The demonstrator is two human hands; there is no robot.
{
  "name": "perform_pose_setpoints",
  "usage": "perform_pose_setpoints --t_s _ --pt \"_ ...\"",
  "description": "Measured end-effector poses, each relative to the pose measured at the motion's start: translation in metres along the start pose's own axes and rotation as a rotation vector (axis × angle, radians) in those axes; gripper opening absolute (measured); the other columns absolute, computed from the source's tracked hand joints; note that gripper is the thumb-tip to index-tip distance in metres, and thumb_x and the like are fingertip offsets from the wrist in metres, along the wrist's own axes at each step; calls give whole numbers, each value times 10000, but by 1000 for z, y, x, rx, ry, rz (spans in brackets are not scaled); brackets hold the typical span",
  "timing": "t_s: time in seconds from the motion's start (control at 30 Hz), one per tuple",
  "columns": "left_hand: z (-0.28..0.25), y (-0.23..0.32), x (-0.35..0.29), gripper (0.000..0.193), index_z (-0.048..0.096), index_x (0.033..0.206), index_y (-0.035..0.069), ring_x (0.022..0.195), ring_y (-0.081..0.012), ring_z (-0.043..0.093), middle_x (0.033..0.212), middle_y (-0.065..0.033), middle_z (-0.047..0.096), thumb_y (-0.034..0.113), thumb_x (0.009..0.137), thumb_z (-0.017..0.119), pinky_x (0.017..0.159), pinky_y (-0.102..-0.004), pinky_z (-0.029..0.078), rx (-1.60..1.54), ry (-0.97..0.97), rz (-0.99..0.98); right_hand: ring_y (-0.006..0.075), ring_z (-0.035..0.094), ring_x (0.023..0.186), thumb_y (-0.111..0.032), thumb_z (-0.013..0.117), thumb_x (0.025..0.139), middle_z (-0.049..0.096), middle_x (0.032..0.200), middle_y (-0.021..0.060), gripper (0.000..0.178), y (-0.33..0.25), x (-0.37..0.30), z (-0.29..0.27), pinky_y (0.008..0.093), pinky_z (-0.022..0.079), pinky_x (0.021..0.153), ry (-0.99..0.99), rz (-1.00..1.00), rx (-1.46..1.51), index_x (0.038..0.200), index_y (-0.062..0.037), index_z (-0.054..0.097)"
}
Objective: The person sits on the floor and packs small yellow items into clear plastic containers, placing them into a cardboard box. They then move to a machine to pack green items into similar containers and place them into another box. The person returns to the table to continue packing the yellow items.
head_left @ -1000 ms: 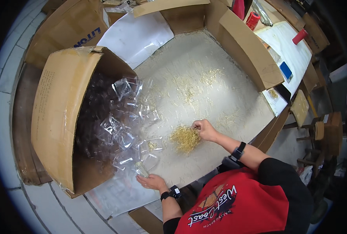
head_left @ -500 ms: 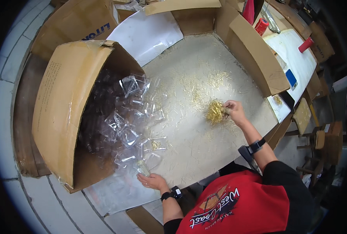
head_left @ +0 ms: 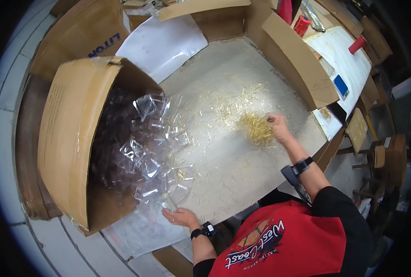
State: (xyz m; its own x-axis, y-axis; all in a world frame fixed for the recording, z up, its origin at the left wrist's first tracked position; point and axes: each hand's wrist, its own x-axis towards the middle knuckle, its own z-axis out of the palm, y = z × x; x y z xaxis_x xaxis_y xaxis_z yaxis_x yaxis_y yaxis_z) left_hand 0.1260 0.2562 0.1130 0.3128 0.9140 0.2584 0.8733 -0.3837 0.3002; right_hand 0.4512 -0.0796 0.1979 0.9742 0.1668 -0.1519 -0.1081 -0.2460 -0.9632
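My right hand (head_left: 279, 127) is closed at the right edge of a loose, bristling bunch of thin gold wire-like pieces (head_left: 257, 130), pinching them just above the grey work surface (head_left: 228, 184). Their exact kind is too small to make out. My left hand (head_left: 181, 217) is at the near edge, its fingers round a small clear plastic box (head_left: 169, 202) with a pale greenish look; part of the grip is hidden. Just beyond it, another clear box (head_left: 182, 174) has some gold pieces in it. More gold pieces (head_left: 228, 104) lie scattered beyond my right hand.
Clear plastic boxes (head_left: 143, 157) spill out of a tipped cardboard box (head_left: 71, 143) on the left. Cardboard walls (head_left: 302, 64) border the far and right sides. A white sheet (head_left: 161, 46) leans at the back. Red cylinders (head_left: 357, 45) and a blue rectangular object (head_left: 340, 87) sit at right.
The gold bunch at my right hand has spread wider and looser. My left hand has stayed almost in place; the whole view has shifted slightly.
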Motion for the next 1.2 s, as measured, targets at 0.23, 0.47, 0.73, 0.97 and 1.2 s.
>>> perform_pose_setpoints --t_s 0.23,0.47,0.73,0.97,1.2 --pt "5 -5 1 580 358 1310 -6 1227 -345 383 1337 -204 387 -14 733 423 996 -462 299 -33 46 87 99 544 697 84 537 677 609 730 34 149 7 -15 92 236 443 613 -172 21 -16 772 16 628" --pt "4 1 0 554 358 1307 -10 1208 -366 395 1315 -212 408 -5 756 416 981 -465 314 6 24 31 85 525 676 121 493 668 592 685 37 195 0 -25 141 235 425 582 -286 163 280 792 42 621" --pt "1 -6 -2 542 356 1302 -21 1201 -377 398 1314 -222 405 6 762 399 967 -470 325 -23 8 64 95 569 625 82 522 709 614 683 73 157 -21 -26 139 247 475 501 -377 97 357 822 51 627" --pt "2 -7 -2 546 368 1294 -22 1212 -367 393 1315 -208 412 8 750 405 980 -467 318 16 12 57 131 591 622 83 528 705 646 748 91 201 -4 -12 112 260 493 508 -165 -11 246 872 50 635" --pt "-4 0 -2 561 363 1297 -13 1231 -356 377 1336 -198 393 3 738 417 1001 -470 296 5 13 48 87 525 645 108 528 674 596 701 20 155 -9 1 61 247 431 573 -51 100 157 775 24 611"
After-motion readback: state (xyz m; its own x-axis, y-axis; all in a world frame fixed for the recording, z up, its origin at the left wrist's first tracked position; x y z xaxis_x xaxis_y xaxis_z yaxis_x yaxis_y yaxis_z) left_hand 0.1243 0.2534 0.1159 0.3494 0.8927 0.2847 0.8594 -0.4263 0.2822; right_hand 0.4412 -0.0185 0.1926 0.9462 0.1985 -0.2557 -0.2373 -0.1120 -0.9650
